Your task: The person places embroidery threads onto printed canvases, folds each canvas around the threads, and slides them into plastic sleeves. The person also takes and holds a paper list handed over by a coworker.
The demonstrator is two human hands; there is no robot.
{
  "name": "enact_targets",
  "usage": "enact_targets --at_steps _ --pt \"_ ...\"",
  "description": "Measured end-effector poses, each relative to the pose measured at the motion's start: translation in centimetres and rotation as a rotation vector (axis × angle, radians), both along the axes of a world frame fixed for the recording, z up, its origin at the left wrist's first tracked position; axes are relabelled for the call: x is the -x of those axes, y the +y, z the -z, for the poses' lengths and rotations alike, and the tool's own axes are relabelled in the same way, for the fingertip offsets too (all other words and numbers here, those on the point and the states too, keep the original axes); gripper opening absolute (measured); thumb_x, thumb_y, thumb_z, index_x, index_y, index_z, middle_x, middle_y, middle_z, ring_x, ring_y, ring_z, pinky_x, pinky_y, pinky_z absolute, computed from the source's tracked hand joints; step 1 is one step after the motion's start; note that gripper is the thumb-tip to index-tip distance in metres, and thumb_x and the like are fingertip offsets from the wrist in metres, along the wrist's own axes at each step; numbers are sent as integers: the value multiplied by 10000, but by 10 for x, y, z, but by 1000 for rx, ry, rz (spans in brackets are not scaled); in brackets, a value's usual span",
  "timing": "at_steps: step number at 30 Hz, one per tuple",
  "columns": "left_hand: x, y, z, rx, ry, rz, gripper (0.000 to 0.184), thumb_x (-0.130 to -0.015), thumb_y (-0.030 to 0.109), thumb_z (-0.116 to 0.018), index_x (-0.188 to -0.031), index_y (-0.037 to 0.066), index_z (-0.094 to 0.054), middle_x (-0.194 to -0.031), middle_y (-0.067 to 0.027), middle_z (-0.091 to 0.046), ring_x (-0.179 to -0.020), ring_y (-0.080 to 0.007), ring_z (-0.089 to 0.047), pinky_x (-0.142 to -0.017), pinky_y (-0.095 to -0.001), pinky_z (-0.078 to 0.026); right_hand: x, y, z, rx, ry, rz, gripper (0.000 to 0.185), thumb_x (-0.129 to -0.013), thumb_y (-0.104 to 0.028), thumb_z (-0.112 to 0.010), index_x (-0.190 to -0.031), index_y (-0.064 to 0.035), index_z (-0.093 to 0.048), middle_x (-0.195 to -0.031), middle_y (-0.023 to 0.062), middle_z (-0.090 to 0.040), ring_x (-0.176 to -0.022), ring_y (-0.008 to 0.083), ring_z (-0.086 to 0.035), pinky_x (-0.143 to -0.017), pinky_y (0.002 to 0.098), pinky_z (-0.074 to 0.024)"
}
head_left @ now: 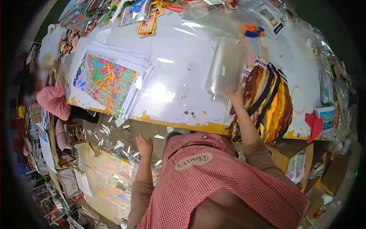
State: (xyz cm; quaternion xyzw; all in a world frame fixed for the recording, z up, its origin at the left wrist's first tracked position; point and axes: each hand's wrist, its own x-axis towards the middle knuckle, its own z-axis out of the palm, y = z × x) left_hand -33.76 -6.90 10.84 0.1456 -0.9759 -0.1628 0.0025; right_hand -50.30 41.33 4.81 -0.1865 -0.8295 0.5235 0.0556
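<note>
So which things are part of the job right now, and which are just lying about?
Seems part of the job:
Clear plastic, touched by the right hand
Thread bundles beside it, maybe
Colourful printed sheet, maybe

Seems just lying about:
Orange-and-blue object
Red piece
Scattered white scraps

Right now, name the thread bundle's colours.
Thread bundle: brown, blackish, yellow, orange; seen in the head view.

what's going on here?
A person has their right hand at the near right corner of a clear plastic pack on the white table; the exact grip is blurred. The left hand is empty, off the table's near edge. Thread hanks lie right of the pack, printed charts to the left.
</note>
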Motion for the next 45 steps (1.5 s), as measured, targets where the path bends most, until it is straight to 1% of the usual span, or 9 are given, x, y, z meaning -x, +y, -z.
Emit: enact_targets --at_steps 2,10,17,21,23,27,35,39,45 --pt "29 0 -20 34 1 146 660 -684 60 -614 -1285 -9 -350 -1275 -232 -423 -1150 -395 -431 -955 -426 -381 2 -20 -18 -394 -40 58 686 -743 -207 -704 -1261 66 -347 -1248 223 -452 -1158 348 -450 -970 380 -369" --pt "198 44 -9 184 132 706 528 -700 10 -537 -1217 -32 -436 -1251 -221 -451 -1138 -360 -456 -906 -408 -416 -47 -46 -75 -388 -192 53 674 -792 -216 -640 -1326 13 -299 -1393 254 -250 -1265 396 -306 -1002 413 -337" --pt "299 70 25 299 -305 794 253 -763 106 -580 -989 19 -508 -939 -123 -528 -938 -262 -569 -686 -345 -503 -109 -90 -90 -295 -384 62 526 -789 -179 -622 -1246 3 -435 -1144 218 -544 -1025 336 -564 -882 385 -440" --pt "323 65 8 145 -385 859 413 -717 180 -668 -1066 26 -510 -1048 -171 -538 -1016 -299 -545 -789 -373 -484 -125 -113 -80 -224 -398 19 404 -831 -221 -578 -1172 -16 -509 -1031 182 -618 -917 287 -633 -797 337 -482" --pt "311 41 5 -147 162 837 709 -635 263 -751 -1233 46 -439 -1232 -231 -454 -1164 -342 -444 -926 -469 -394 -131 -118 -74 -168 -462 -79 407 -832 -228 -581 -1167 -8 -513 -1044 173 -621 -941 275 -630 -813 323 -480" --pt "265 -54 -6 216 -342 309 1010 -657 489 -715 -1405 62 -187 -1432 -274 -170 -1298 -480 -168 -1035 -563 -194 -136 -125 -67 -236 -608 -119 433 -830 -249 -590 -1165 13 -506 -1052 165 -621 -933 246 -632 -816 312 -479" --pt "204 -190 49 -214 31 -167 760 -695 366 -714 -1242 -67 -412 -1255 -274 -451 -1184 -377 -414 -989 -419 -333 -33 -182 -8 41 -412 -242 340 -854 -296 -590 -878 43 -593 -732 93 -615 -642 124 -565 -579 260 -453" --pt "212 -189 45 -312 8 -401 643 -686 304 -714 -1135 -101 -494 -1098 -237 -588 -951 -392 -578 -832 -415 -452 25 -242 -64 -439 -509 -307 479 -785 -366 -653 -974 54 -522 -850 208 -625 -795 345 -626 -686 426 -490" --pt "206 -144 10 123 312 -23 609 -660 199 -754 -1172 -7 -496 -1085 -254 -514 -1062 -414 -469 -932 -460 -368 39 -238 -32 -443 -452 -517 263 -864 -281 -540 -911 -23 -511 -851 186 -626 -759 353 -618 -649 458 -470"
